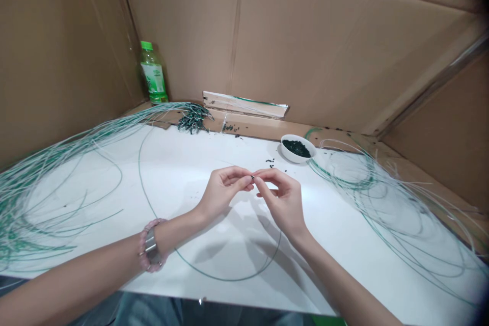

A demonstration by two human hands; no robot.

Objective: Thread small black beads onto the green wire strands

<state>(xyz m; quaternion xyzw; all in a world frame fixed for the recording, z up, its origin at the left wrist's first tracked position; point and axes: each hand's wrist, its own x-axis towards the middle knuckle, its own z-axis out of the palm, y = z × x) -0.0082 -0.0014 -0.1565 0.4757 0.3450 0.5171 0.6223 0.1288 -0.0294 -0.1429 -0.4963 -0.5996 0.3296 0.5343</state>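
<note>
My left hand (225, 191) and my right hand (282, 201) meet fingertip to fingertip above the white tabletop (214, 244). Both are closed in a pinch around a small black piece (252, 177), most of it covered by the fingers. A thin green wire (229, 280) curves across the table in a wide loop. One side of it rises behind my right hand, where its end is hidden; the other passes under my left forearm toward the far left. A pink beaded bracelet and a metal band (152, 245) circle my left wrist.
A white bowl (284, 152) of small black pieces stands behind my right hand, with loose ones nearby. Green and white wires spread left (23, 209) and right (382, 214). A dark-tipped bundle (193, 118) lies at the back, near a green-capped bottle (154, 79). Cardboard walls (324, 46) enclose the table.
</note>
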